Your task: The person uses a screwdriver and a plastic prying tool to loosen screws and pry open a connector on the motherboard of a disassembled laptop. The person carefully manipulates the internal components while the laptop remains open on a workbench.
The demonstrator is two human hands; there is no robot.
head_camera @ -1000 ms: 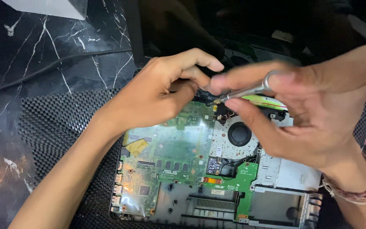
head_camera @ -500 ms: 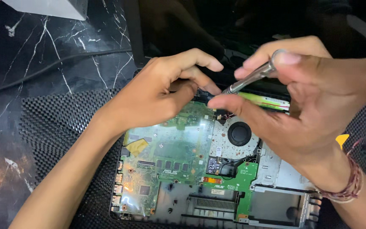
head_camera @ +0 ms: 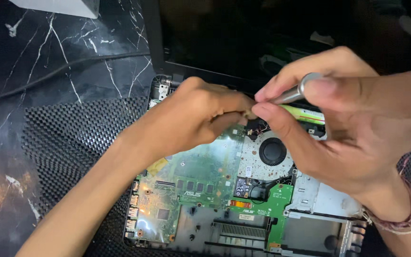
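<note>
Laptop base (head_camera: 243,209), opened with its green circuit board bared, lies on a black mesh mat (head_camera: 63,143) on the marble desk (head_camera: 34,62). Nearest, at 6 o'clock, sit the empty bays and green boards; the round fan (head_camera: 272,151) lies mid-frame. Beyond it, at 12 o'clock of the fan, the left hand (head_camera: 191,116) pinches some small part I cannot make out, grip clenched. The right hand (head_camera: 353,128) grasps a slim metal screwdriver (head_camera: 293,95), tip meeting the left fingers. Judging by this, fine work near the hinge is in hand; a steady, precisely aimed tip matters most. Farthest, the dark screen (head_camera: 243,38) stands open.

Open mat (head_camera: 67,147) left of laptop (head_camera: 191,200)
</note>
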